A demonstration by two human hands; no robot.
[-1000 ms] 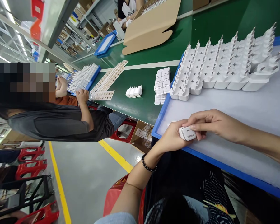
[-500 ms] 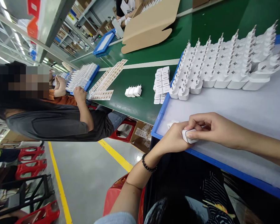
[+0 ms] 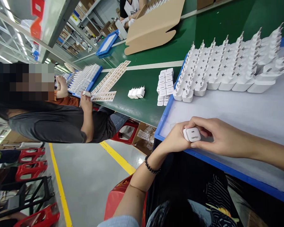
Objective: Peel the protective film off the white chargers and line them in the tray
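A white plug charger (image 3: 192, 134) sits between my two hands, its face with a small port slot and grey lettering turned up. My left hand (image 3: 176, 138), below a black bead bracelet (image 3: 151, 165), grips it from the left; its fingertips are hidden. My right hand (image 3: 217, 135) curves round the other side, thumb at the lower edge and index finger at the upper edge. Both hands are over the near edge of a blue-rimmed tray (image 3: 162, 124). Rows of white chargers (image 3: 217, 67), pins up, stand at the tray's far side.
Left of the tray are stacked white chargers (image 3: 165, 83) and a short row of chargers (image 3: 136, 92). Sticker sheets (image 3: 111, 78) lie farther left, beside a seated co-worker (image 3: 54, 123). A cardboard box (image 3: 151, 31) stands at the back; a red stool (image 3: 117, 198) is below.
My right fingers have opened wider around the charger, and its lettered face now shows. The co-worker's hand has moved slightly and now shows a white piece in it.
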